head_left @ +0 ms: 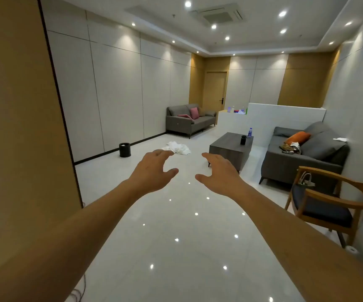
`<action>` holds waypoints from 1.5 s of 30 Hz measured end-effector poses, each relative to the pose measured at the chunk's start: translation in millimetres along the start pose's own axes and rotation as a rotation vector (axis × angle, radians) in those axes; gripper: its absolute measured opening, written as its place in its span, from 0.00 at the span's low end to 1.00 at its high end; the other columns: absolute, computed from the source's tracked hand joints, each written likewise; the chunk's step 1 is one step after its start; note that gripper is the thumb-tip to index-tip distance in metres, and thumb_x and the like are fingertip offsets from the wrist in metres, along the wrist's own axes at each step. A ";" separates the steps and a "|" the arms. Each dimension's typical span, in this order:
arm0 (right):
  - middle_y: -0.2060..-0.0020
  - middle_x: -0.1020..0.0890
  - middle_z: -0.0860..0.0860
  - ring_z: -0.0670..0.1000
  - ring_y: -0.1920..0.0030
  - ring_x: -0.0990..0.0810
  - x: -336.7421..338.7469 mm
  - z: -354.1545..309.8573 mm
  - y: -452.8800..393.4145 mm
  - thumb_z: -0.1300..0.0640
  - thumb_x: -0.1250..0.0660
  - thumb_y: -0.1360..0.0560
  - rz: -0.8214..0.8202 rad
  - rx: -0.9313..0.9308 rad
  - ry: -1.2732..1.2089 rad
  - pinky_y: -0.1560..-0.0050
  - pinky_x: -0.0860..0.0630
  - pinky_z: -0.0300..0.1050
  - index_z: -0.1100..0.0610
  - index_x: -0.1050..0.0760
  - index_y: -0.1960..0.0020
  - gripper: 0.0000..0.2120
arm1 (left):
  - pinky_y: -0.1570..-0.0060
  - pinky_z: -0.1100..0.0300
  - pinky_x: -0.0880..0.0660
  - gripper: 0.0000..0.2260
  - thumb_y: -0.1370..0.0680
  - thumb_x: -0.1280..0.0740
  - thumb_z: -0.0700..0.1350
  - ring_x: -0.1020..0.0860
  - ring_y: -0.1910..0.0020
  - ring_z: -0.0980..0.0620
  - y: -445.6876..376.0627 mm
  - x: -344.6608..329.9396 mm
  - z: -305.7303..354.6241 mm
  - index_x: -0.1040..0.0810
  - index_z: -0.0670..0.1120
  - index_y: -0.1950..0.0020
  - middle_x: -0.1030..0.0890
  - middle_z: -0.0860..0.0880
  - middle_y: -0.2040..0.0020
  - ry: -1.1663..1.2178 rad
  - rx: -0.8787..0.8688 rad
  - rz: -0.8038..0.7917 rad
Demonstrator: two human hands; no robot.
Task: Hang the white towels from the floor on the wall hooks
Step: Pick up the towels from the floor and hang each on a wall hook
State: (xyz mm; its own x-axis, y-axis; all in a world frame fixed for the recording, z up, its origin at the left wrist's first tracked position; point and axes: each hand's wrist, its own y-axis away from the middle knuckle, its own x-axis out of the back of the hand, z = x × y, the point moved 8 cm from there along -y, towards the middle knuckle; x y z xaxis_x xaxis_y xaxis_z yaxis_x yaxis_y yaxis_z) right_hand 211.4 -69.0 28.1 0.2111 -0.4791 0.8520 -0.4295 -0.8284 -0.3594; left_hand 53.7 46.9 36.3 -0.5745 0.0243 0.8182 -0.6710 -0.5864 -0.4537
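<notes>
Approach step, it seems — left hand [152, 171] and right hand [217, 173] reach out empty, fingers spread; the towels [177, 147] lie far ahead on the floor [176, 214] — next, walk closer and stoop.

Floor [176, 225]: glossy, smooth, mirrors ceiling lights. White towels [177, 147]: soft crumpled cloth. Sofas [302, 158]: matt grey fabric. Chair [337, 192]: wood frame w/ dark cloth seat. Coffee table [228, 144]: matt wood-look.
</notes>
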 end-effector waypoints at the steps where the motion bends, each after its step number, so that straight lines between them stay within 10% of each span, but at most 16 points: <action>1: 0.26 0.32 0.51 0.56 0.28 0.33 -2.5 8.1 -15.4 0.42 0.30 0.26 0.003 0.009 -0.005 0.31 0.33 0.55 0.49 0.40 0.23 0.36 | 0.31 0.51 0.35 0.28 0.22 0.34 0.59 0.37 0.26 0.49 -14.9 -7.4 -1.9 0.35 0.53 0.24 0.33 0.51 0.25 0.005 0.005 -0.008; 17: 0.25 0.35 0.51 0.55 0.26 0.35 -76.1 147.9 -273.9 0.43 0.31 0.25 -0.147 -0.041 -0.026 0.30 0.35 0.52 0.49 0.41 0.23 0.35 | 0.34 0.54 0.34 0.27 0.22 0.33 0.58 0.35 0.28 0.49 -267.0 -134.5 -75.3 0.34 0.55 0.25 0.33 0.51 0.26 -0.031 0.110 -0.077; 45: 0.27 0.30 0.51 0.54 0.30 0.30 -311.8 201.3 -785.7 0.43 0.30 0.25 -0.182 -0.166 -0.003 0.34 0.32 0.49 0.49 0.40 0.23 0.35 | 0.33 0.54 0.33 0.28 0.23 0.33 0.57 0.34 0.29 0.50 -705.9 -288.1 -422.6 0.34 0.54 0.25 0.33 0.51 0.26 0.074 0.082 -0.208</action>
State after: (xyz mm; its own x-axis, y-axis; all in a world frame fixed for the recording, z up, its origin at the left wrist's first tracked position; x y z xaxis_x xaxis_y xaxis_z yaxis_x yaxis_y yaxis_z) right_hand 659.9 673.0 -31.7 0.3009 -0.3277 0.8956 -0.5228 -0.8421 -0.1325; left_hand 494.7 796.0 -28.4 -0.4626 0.2085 0.8617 -0.7398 -0.6264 -0.2456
